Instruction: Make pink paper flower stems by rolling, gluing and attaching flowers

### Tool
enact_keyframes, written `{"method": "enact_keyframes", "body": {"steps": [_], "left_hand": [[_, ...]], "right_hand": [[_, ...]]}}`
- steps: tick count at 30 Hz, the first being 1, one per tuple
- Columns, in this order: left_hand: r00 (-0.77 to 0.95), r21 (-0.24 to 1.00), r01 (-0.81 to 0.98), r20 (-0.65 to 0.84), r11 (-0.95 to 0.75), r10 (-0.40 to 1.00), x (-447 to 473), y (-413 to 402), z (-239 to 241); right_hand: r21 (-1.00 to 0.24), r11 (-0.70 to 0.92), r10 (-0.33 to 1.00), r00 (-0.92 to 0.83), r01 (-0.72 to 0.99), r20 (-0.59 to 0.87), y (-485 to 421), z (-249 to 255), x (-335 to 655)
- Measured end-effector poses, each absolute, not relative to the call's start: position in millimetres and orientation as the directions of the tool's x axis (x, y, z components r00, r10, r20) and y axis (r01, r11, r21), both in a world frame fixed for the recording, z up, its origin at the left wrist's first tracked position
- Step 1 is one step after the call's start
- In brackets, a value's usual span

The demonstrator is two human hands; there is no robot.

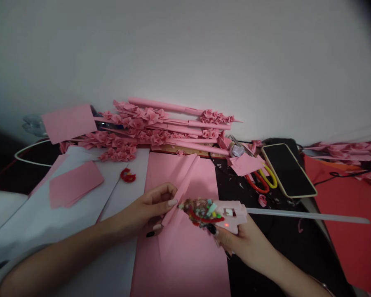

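With my left hand (156, 208) I am gripping the near part of a pink paper roll (185, 179), pinched between the thumb and the fingers. The roll lies slantwise over larger pink sheets (200, 268), which are in the middle part of the table (299, 260). From this hand it goes away to the right, and its far end points to the far edge of the table, by the wall.

My right hand (250, 241) is closed around the handle of a glue gun (235, 210), on the right of the roll. The nozzle is directed to the left, close to the left thumb; if it touches the paper, I cannot tell. A small red light shows on the gun, and a long glue stick (309, 215) comes out of its back toward the right edge of the table.

Along the far edge many pink paper flower stems (173, 123) are heaped. Toward the far right corner lie a phone (289, 169) and scissors (271, 178). White sheets (27, 214) cover the left side, with small pink cards (76, 185) on them.
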State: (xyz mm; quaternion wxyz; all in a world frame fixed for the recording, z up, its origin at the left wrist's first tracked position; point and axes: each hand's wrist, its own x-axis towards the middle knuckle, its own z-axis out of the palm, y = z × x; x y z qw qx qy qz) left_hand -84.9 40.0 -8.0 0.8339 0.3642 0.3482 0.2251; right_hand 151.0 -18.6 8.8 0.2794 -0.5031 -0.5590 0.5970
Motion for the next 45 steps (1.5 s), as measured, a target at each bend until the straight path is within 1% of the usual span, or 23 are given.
{"method": "enact_keyframes", "body": {"steps": [4, 9, 13, 17, 20, 27, 31, 34, 36, 40, 42, 45], "left_hand": [[0.65, 0.762, -0.142, -0.409, 0.631, 0.64, -86, 40, -9], [0.668, 0.752, -0.15, -0.402, 0.642, 0.627, -85, 40, -8], [0.678, 0.746, -0.147, -0.402, 0.649, 0.615, -85, 40, -7], [0.677, 0.736, -0.135, -0.42, 0.663, 0.604, -85, 40, -7], [0.672, 0.742, -0.143, -0.412, 0.654, 0.615, -85, 39, -9], [0.671, 0.745, -0.151, -0.405, 0.649, 0.621, -86, 39, -11], [0.648, 0.753, -0.15, -0.415, 0.641, 0.639, -85, 40, -10], [0.632, 0.743, -0.152, -0.434, 0.652, 0.642, -85, 40, -9], [0.638, 0.742, -0.147, -0.434, 0.654, 0.636, -86, 40, -9], [0.649, 0.752, -0.119, -0.436, 0.649, 0.624, -87, 40, -10], [0.637, 0.751, -0.117, -0.445, 0.65, 0.629, -87, 40, -11], [0.629, 0.75, -0.12, -0.449, 0.65, 0.634, -87, 40, -12]], "right_hand": [[-0.947, -0.231, 0.885, -0.356, 0.222, -0.3, -18, 9, 152], [-0.959, -0.22, 0.914, -0.307, 0.182, -0.267, -20, 5, 155], [-0.954, -0.221, 0.92, -0.281, 0.201, -0.272, -20, 2, 154], [-0.946, -0.235, 0.902, -0.313, 0.225, -0.298, -19, 5, 153], [-0.951, -0.197, 0.897, -0.349, 0.237, -0.272, -18, 8, 152], [-0.972, -0.039, 0.873, -0.465, 0.233, -0.147, -18, 11, 149], [-0.972, 0.009, 0.843, -0.524, 0.236, -0.12, -15, 16, 149], [-0.971, 0.036, 0.847, -0.522, 0.236, -0.095, -13, 17, 150], [-0.97, 0.041, 0.868, -0.49, 0.24, -0.085, -12, 15, 151], [-0.969, -0.019, 0.897, -0.423, 0.247, -0.125, -15, 11, 152], [-0.967, -0.03, 0.891, -0.431, 0.252, -0.139, -16, 9, 153], [-0.961, 0.002, 0.867, -0.479, 0.277, -0.137, -17, 10, 153]]}}
